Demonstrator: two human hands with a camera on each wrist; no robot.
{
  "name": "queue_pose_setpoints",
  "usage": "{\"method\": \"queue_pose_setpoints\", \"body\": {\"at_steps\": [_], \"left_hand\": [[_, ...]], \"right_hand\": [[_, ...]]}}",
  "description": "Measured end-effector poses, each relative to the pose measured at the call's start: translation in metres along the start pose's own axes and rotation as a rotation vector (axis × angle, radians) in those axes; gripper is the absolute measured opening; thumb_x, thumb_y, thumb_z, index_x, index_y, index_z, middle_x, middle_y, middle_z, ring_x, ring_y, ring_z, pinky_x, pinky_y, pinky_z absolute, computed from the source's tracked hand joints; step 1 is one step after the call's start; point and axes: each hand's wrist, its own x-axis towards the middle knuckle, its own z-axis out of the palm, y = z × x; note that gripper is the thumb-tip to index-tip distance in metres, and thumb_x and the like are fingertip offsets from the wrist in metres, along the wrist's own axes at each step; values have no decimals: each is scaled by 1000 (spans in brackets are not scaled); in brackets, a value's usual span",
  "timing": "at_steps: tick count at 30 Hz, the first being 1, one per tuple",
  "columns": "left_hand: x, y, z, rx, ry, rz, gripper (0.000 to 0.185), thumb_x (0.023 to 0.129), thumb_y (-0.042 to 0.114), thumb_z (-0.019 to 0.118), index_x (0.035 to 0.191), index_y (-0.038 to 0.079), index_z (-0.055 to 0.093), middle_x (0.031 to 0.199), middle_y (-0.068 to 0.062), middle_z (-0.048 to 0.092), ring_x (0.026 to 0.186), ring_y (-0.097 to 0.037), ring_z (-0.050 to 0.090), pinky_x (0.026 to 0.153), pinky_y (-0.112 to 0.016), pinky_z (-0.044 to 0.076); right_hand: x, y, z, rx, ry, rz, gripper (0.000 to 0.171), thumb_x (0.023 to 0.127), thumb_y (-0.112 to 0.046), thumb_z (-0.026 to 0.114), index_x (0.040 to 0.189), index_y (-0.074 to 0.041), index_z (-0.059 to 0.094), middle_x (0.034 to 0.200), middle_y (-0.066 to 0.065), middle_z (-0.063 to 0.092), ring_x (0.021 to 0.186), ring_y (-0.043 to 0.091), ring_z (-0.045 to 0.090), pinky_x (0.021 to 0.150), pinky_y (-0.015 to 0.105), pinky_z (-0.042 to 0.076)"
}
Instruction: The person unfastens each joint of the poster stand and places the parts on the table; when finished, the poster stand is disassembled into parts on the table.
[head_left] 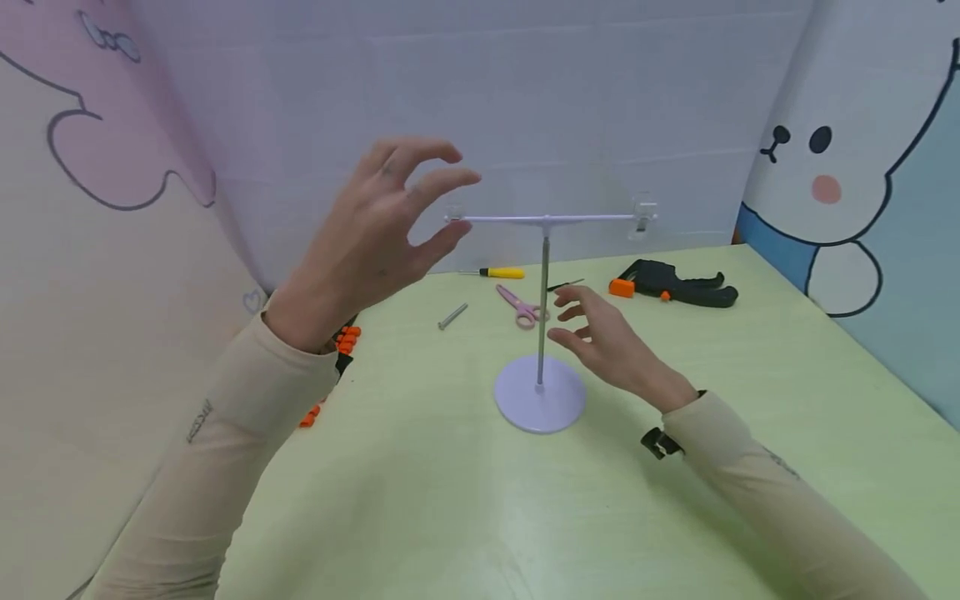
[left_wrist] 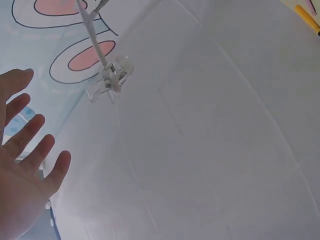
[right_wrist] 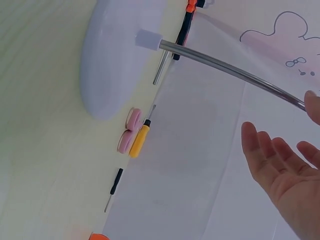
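Observation:
A T-shaped stand with a round lilac base [head_left: 540, 393], a metal pole [head_left: 543, 308] and a thin crossbar [head_left: 547, 219] stands on the green table [head_left: 450, 500]. A clear clip [head_left: 643, 215] hangs at the bar's right end, and another clear clip [left_wrist: 111, 77] hangs at its left end. My left hand [head_left: 382, 233] is raised beside the left end of the bar, fingers spread and holding nothing. My right hand [head_left: 607, 342] hovers just right of the pole, fingers relaxed and empty. The right wrist view shows the pole [right_wrist: 225, 70] and the base [right_wrist: 112, 55] apart from my palm [right_wrist: 287, 180].
Behind the stand lie pink scissors [head_left: 519, 307], a yellow-handled screwdriver [head_left: 497, 272], a bolt [head_left: 452, 317] and a black-and-orange clamp [head_left: 671, 285]. Orange parts [head_left: 347, 340] sit at the table's left edge under my forearm. Padded walls close off the back and both sides.

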Motion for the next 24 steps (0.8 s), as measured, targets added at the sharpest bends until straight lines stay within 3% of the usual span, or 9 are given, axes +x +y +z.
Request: {"method": "queue_pose_setpoints", "body": {"at_steps": [5,9,24], "left_hand": [[15,5,0,-67,-124,-50,39,88,16,68,126,12,60,124,-11,53,117,-33,44,95,-41,39],[26,4,1,-81,-230,-51,39,89,17,67,126,11,60,126,-10,52,122,-30,42,100,-38,36],[59,6,15,-165,-566,-56,37,87,10,69,122,17,62,125,-5,52,117,-23,46,97,-35,39]], "right_hand": [[3,-2,3,11,13,-26,49,90,-12,65,132,-1,41,121,13,50,108,28,55,83,39,52],[5,-2,6,28,19,-40,46,90,-8,64,129,-1,42,119,13,51,109,27,55,83,39,52],[7,-7,12,51,35,-72,42,90,-7,64,126,-2,44,116,11,54,106,25,58,81,40,53]]}}
